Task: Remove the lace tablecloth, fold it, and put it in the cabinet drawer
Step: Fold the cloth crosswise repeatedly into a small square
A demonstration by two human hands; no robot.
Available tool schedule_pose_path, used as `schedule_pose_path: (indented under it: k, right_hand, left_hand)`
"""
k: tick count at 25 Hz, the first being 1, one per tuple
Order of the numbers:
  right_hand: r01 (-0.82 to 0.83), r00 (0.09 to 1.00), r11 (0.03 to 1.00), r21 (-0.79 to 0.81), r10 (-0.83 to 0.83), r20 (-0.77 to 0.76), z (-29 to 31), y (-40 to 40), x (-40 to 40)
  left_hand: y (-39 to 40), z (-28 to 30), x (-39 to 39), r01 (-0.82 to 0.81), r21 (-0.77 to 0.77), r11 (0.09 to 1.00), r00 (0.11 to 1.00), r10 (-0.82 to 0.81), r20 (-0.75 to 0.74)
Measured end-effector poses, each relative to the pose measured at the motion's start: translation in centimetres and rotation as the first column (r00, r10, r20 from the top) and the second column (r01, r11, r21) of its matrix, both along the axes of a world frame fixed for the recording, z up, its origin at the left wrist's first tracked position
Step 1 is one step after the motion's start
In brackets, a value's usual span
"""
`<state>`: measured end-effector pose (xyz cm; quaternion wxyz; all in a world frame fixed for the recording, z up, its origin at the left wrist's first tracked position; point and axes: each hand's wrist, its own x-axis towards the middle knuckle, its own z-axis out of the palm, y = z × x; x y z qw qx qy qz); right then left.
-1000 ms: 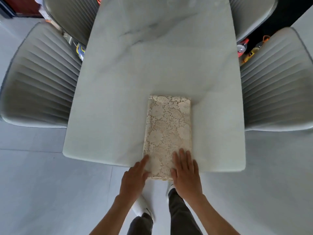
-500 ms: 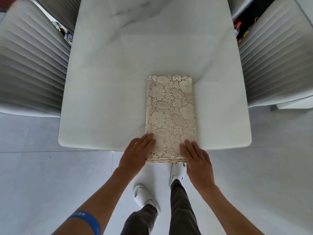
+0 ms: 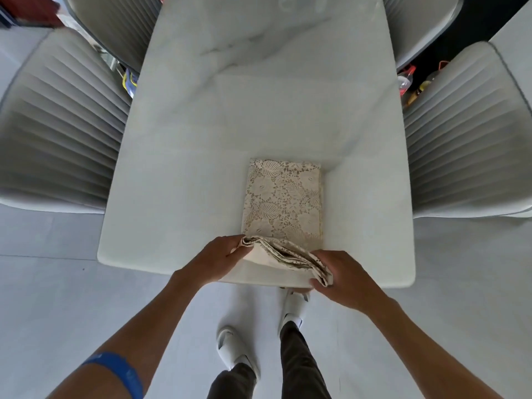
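The cream lace tablecloth (image 3: 283, 201) lies folded into a narrow rectangle near the front edge of the white marble table (image 3: 201, 168). Its near end is lifted off the tabletop and curled back, showing several layers. My left hand (image 3: 214, 257) grips the left corner of that raised end. My right hand (image 3: 339, 276) grips its right corner, thumb on top of the layers. The far part of the cloth still rests flat on the table.
Grey ribbed chairs stand on the left (image 3: 57, 133) and right (image 3: 466, 145) of the table, with two more further back. Bottles and small items (image 3: 408, 84) sit on the floor by the right chair. My feet in white shoes (image 3: 230, 347) stand on pale floor tiles.
Both hands went from pressing flat on the cloth's near end to grasping it and lifting it off the table edge, so the layers now bend upward.
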<state>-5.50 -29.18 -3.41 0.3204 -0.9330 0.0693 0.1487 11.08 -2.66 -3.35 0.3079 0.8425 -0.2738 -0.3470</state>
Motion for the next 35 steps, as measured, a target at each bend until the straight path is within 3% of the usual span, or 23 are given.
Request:
schedule_pose_path:
  k: [2, 4, 5, 9, 12, 16, 20, 25, 27, 28, 29, 31, 33, 35]
  right_hand:
    - [0.152, 0.988, 0.972, 0.181, -0.145, -0.054, -0.3, -0.8, 1.0]
    - [0.329, 0.944, 0.880, 0.341, -0.297, -0.145, -0.8, -1.2, 2.3]
    - [0.378, 0.926, 0.859, 0.344, -0.346, -0.152, -1.0, -1.3, 3.1]
    - [0.505, 0.863, 0.842, 0.193, -0.496, -0.096, -2.5, -1.0, 6.5]
    - [0.552, 0.834, 0.834, 0.000, -0.552, -0.012, -3.7, -0.1, 8.2]
    - [0.507, 0.862, 0.828, -0.240, -0.493, 0.122, -4.7, 0.5, 8.6]
    - [0.534, 0.845, 0.797, -0.281, -0.517, 0.139, -5.1, 0.8, 8.7]
    - [0.566, 0.824, 0.781, -0.262, -0.530, 0.200, -5.1, 0.8, 9.3]
    - [0.557, 0.831, 0.786, -0.268, -0.525, 0.186, -5.2, 0.7, 9.3]
    - [0.547, 0.837, 0.789, -0.280, -0.518, 0.174, -5.2, 0.6, 9.3]
    - [0.534, 0.845, 0.790, -0.301, -0.511, 0.155, -5.3, 0.7, 9.3]
    - [0.516, 0.852, 0.789, -0.335, -0.512, 0.107, -5.5, 0.7, 9.4]
    - [0.547, 0.830, 0.772, -0.324, -0.549, 0.092, -5.4, 0.4, 9.3]
    - [0.599, 0.801, 0.750, -0.281, -0.569, 0.189, -4.8, 0.2, 9.3]
  left_hand:
    - [-0.3, -0.8, -0.2, -0.036, 0.005, 0.999, 0.998, 0.036, 0.042]
    - [-0.7, -1.5, -0.1, -0.165, -0.044, 0.985, 0.986, 0.163, -0.046]
    - [-1.1, -1.8, -0.1, -0.230, -0.050, 0.972, 0.970, 0.224, -0.098]
    - [-3.3, -2.8, -0.1, -0.474, 0.018, 0.880, 0.875, 0.473, -0.104]
    - [-4.3, -3.4, -0.8, -0.559, 0.024, 0.829, 0.827, 0.556, 0.076]
    - [-5.7, -4.2, -1.3, -0.584, 0.008, 0.812, 0.784, 0.561, 0.266]
    - [-6.4, -5.1, -1.1, -0.589, 0.106, 0.802, 0.756, 0.499, 0.424]
    - [-6.4, -5.1, 0.0, -0.658, 0.206, 0.724, 0.721, 0.526, 0.451]
    - [-6.4, -4.3, 0.0, -0.722, 0.145, 0.676, 0.658, 0.609, 0.442]
    - [-6.5, -3.8, -0.4, -0.711, 0.042, 0.702, 0.636, 0.616, 0.465]
    - [-6.7, -3.3, -1.1, -0.613, -0.043, 0.789, 0.658, 0.539, 0.526]
    - [-7.1, -3.7, -2.9, -0.230, 0.023, 0.973, 0.735, 0.158, 0.659]
    - [-7.3, -4.7, -3.1, -0.040, 0.231, 0.972, 0.759, -0.121, 0.640]
    - [-7.4, -5.6, -2.6, -0.055, 0.338, 0.939, 0.797, -0.163, 0.582]
